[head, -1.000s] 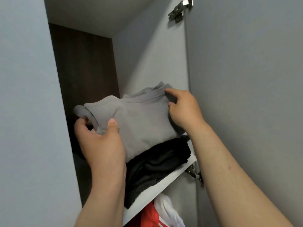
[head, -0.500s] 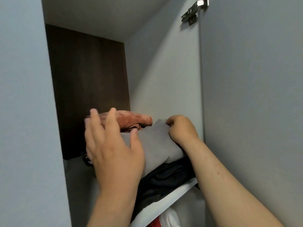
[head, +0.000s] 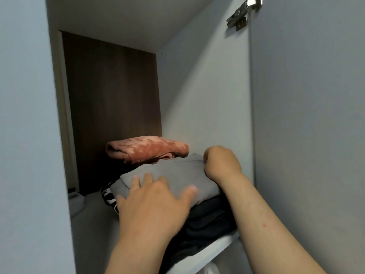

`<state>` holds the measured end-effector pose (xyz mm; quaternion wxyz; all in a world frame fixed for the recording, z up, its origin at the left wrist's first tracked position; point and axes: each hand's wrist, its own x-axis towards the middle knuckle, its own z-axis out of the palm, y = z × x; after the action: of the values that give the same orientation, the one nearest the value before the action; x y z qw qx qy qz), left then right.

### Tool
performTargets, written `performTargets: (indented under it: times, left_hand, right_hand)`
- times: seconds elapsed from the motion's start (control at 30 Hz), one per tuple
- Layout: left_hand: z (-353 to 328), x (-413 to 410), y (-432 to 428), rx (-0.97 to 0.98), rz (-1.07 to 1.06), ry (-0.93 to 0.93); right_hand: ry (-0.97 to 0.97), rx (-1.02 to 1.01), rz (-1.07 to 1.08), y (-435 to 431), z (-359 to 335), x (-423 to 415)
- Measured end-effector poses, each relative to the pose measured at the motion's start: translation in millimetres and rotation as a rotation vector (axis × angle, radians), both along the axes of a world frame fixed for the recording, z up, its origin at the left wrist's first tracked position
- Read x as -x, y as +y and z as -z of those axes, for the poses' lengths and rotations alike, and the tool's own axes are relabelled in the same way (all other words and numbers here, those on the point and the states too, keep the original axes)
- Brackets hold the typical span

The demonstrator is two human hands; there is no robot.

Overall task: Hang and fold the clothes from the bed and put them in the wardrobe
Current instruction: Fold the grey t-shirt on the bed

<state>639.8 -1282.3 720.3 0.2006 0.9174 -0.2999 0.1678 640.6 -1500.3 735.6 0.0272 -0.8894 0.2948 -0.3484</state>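
A folded grey garment (head: 173, 173) lies on top of a pile of black clothes (head: 209, 220) on a white wardrobe shelf (head: 215, 248). My left hand (head: 156, 202) lies flat on the grey garment's front, fingers spread and straight. My right hand (head: 221, 163) rests at the garment's right rear corner with its fingers curled under; whether it pinches the cloth is hidden. Behind the grey garment sits a folded rust-pink cloth (head: 146, 149).
The wardrobe's right side wall (head: 207, 95) and its open door (head: 308, 125) with a metal hinge (head: 241, 14) stand close on the right. A dark brown back panel (head: 112, 105) closes the rear. The shelf's left part (head: 92, 224) is bare grey-white. A black-and-white item (head: 107, 196) pokes out at the pile's left.
The grey garment has gone from held up in both hands to lying on the black pile. My left hand let go and now lies flat on it.
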Motion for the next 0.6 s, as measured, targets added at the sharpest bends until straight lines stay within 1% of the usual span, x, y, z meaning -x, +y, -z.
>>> performTargets:
  times: [0.03, 0.07, 0.1, 0.17, 0.2, 0.27, 0.3, 0.37, 0.4, 0.47, 0.5, 0.53, 0.6]
  left_hand:
    - [2.7, 0.8, 1.4, -0.06, 0.033, 0.074]
    - [3.3, 0.4, 3.9, -0.11, 0.049, 0.106]
    - [1.8, 0.0, 7.0, -0.125, 0.059, 0.096]
    - [-1.6, -0.4, 10.1, -0.045, 0.063, 0.017]
    - [-3.1, -0.3, 9.3, 0.008, 0.056, -0.04]
    - [-6.4, 3.0, 5.6, 0.069, 0.023, -0.146]
    - [-7.2, 4.1, 3.5, 0.087, 0.014, -0.166]
    - [-7.3, 4.0, 1.4, 0.06, 0.026, -0.124]
    - [-9.5, 5.2, 1.9, 0.012, 0.027, -0.083]
    - [-18.5, 7.6, 1.4, -0.083, 0.001, 0.026]
    - [-23.5, 8.2, -1.2, -0.099, -0.015, 0.059]
    - [-27.2, 8.2, -5.1, -0.102, -0.027, 0.051]
    - [-28.4, 5.9, -14.9, -0.116, -0.041, -0.06]
  right_hand:
    - [-0.051, 0.083, -0.077, 4.3, -0.4, 0.8]
    - [-0.085, 0.091, -0.186, 6.6, 0.1, 0.3]
    - [-0.102, 0.024, -0.301, 7.9, 1.6, -0.3]
    - [-0.069, -0.197, -0.424, 10.0, 7.9, -0.6]
    - [-0.074, -0.277, -0.425, 9.8, 12.6, -1.2]
    - [-0.153, -0.316, -0.369, 8.2, 23.3, -2.9]
    - [-0.209, -0.31, -0.333, 7.2, 27.8, -3.9]
    - [-0.246, -0.311, -0.293, 7.5, 33.7, -5.0]
    - [-0.226, -0.312, -0.286, 7.7, 35.5, -5.1]
    - [-0.123, -0.297, -0.292, 6.8, 35.3, -5.1]
    - [-0.075, -0.283, -0.305, 6.3, 32.8, -4.3]
    - [-0.043, -0.268, -0.323, 5.0, 30.0, -3.4]
    - [-0.07, -0.172, -0.337, 3.7, 24.4, 0.6]
